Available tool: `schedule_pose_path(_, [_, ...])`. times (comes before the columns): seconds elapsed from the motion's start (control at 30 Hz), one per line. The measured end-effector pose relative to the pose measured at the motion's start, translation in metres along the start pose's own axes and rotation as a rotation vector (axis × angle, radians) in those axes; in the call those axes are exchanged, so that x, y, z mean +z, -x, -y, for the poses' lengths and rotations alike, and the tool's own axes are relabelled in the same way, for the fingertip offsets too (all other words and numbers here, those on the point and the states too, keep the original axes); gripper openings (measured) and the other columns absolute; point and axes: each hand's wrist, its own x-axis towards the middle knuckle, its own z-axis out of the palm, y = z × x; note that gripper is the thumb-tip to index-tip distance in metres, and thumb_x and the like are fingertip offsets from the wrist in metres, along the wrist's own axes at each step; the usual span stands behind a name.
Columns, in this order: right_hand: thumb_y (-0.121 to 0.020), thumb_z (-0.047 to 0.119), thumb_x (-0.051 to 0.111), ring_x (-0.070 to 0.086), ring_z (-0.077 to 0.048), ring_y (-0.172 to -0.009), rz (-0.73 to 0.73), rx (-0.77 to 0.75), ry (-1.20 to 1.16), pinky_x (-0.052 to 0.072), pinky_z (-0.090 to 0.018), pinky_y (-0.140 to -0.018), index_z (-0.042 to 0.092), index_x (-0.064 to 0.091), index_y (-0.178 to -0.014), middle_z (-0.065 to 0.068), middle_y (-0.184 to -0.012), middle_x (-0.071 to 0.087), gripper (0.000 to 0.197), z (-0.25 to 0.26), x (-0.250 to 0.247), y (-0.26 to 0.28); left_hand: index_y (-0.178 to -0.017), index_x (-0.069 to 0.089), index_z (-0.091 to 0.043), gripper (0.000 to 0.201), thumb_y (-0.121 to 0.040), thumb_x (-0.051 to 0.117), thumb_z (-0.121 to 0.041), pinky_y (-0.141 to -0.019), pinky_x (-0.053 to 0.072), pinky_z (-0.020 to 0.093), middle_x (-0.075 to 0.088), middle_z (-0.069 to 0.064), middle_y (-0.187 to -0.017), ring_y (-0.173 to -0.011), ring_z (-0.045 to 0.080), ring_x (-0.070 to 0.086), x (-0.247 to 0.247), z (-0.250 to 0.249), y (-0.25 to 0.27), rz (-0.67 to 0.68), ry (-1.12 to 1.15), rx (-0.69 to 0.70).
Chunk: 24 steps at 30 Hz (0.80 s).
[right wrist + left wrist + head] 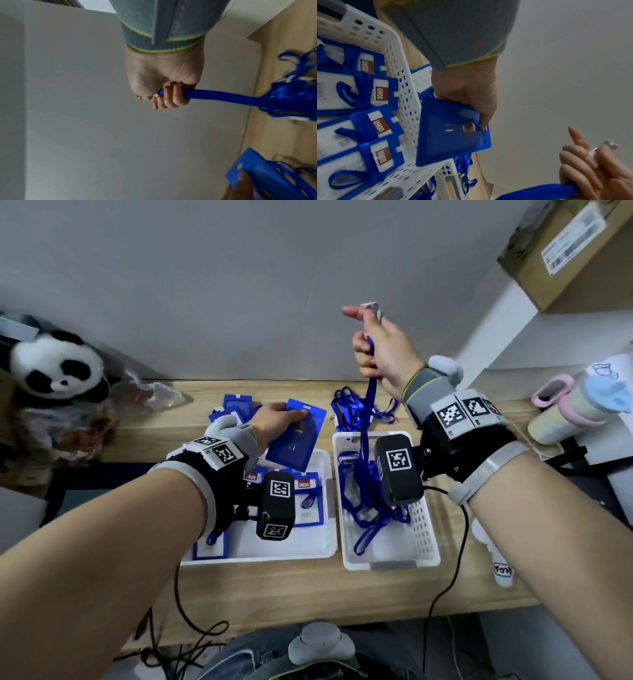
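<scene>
My left hand (274, 419) grips a blue badge holder (296, 436) by its upper edge, above the far rim of the left white basket (329, 546). In the left wrist view the badge holder (452, 134) shows its back, my thumb on one corner. My right hand (380, 354) is raised high over the desk, fingers curled round a blue lanyard (368, 412) with its metal clip (371, 306) at the fingertips. In the right wrist view the lanyard (223, 97) runs taut from my fist (164, 94) down to a tangle of lanyards.
The left basket holds several packaged blue badge holders (380, 93). The right white basket (424, 542) holds several blue lanyards; more lie behind it (352, 405). A panda plush (58, 368) sits far left, bottles (568, 409) far right, a cardboard box (579, 248) on a shelf.
</scene>
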Motion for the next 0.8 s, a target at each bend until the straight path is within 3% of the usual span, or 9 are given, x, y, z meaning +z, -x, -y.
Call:
schedule_pose_path(0.1, [-0.103,0.035,0.027,0.016,-0.002,-0.033,0.046,0.038,-0.054,0.012,-0.009,-0.036,0.018,0.041,-0.085,0.007,-0.049,0.027,0.028,0.006,0.012,0.003,-0.076,0.056,-0.014,0.016,-0.09,0.06,-0.021,-0.087,0.05,0.041,0.062,0.005,-0.079,-0.078,0.023,0.058,-0.011,0.0,0.008,0.008,0.015,0.016])
schedule_pose_path(0.17, [-0.103,0.034,0.027,0.017,-0.001,-0.031,0.116,0.087,0.118,0.012,-0.009,-0.035,0.02,0.038,-0.077,0.007,-0.049,0.029,0.031,-0.003,0.02,0.004,-0.079,0.057,-0.015,0.013,-0.09,0.061,-0.021,-0.085,0.051,0.04,0.063,0.005,-0.081,-0.076,0.022,0.059,-0.021,0.002,0.015,0.019,0.018,0.022])
schedule_pose_path(0.23, [-0.102,0.031,0.031,0.023,-0.002,-0.034,0.239,0.122,0.467,0.019,-0.013,-0.034,0.019,0.049,-0.079,0.003,-0.057,0.033,0.031,-0.022,0.021,0.007,-0.081,0.059,-0.015,0.01,-0.09,0.061,-0.019,-0.079,0.053,0.036,0.063,0.005,-0.08,-0.072,0.019,0.06,-0.027,0.005,0.018,0.06,0.011,0.037])
schedule_pose_path(0.33, [-0.097,0.027,0.046,0.035,-0.013,-0.053,0.341,0.091,0.816,0.033,-0.02,-0.05,0.014,0.067,-0.096,-0.002,-0.063,0.042,0.025,-0.054,0.025,0.014,-0.082,0.061,-0.013,0.007,-0.089,0.063,-0.014,-0.063,0.055,0.025,0.067,0.002,-0.071,-0.062,0.014,0.064,-0.039,0.012,0.027,0.127,-0.035,0.046])
schedule_pose_path(0.43, [-0.096,0.023,0.049,0.033,-0.012,-0.052,0.347,0.122,0.836,0.027,-0.018,-0.041,0.014,0.064,-0.106,0.001,-0.058,0.039,0.021,-0.07,0.036,0.02,-0.098,0.066,-0.014,0.013,-0.085,0.067,-0.017,-0.081,0.055,0.036,0.07,0.008,-0.088,-0.077,0.022,0.066,-0.05,0.019,0.033,0.163,-0.097,0.023])
schedule_pose_path(0.5, [-0.096,0.025,0.048,0.028,-0.014,-0.051,0.361,0.175,0.828,0.021,-0.023,-0.044,0.008,0.064,-0.103,0.001,-0.057,0.036,0.024,-0.074,0.041,0.021,-0.106,0.062,-0.019,0.02,-0.087,0.065,-0.017,-0.088,0.052,0.041,0.067,0.008,-0.094,-0.082,0.024,0.064,-0.052,0.021,0.036,0.186,-0.116,-0.009])
schedule_pose_path(0.67, [-0.091,0.022,0.054,0.028,-0.014,-0.052,0.434,0.265,0.947,0.02,-0.023,-0.047,0.02,0.061,-0.08,0.0,-0.06,0.038,0.014,-0.072,0.054,0.027,-0.113,0.051,-0.024,0.025,-0.091,0.058,-0.016,-0.072,0.052,0.024,0.06,0.003,-0.093,-0.076,0.012,0.058,-0.057,0.022,0.042,0.179,-0.139,-0.075])
schedule_pose_path(0.73, [-0.09,0.025,0.056,0.029,-0.013,-0.05,0.462,0.3,1.015,0.021,-0.022,-0.044,0.02,0.061,-0.077,0.001,-0.058,0.038,0.014,-0.07,0.06,0.029,-0.126,0.047,-0.021,0.037,-0.091,0.059,-0.016,-0.073,0.05,0.025,0.059,0.0,-0.089,-0.076,0.013,0.058,-0.058,0.021,0.044,0.172,-0.162,-0.087])
schedule_pose_path(0.8, [-0.087,0.026,0.06,0.028,-0.013,-0.05,0.472,0.326,1.054,0.023,-0.021,-0.044,0.019,0.062,-0.076,0.001,-0.057,0.036,0.013,-0.069,0.064,0.03,-0.129,0.047,-0.017,0.042,-0.089,0.062,-0.019,-0.076,0.052,0.029,0.06,0.001,-0.099,-0.083,0.017,0.06,-0.06,0.02,0.046,0.183,-0.202,-0.097])
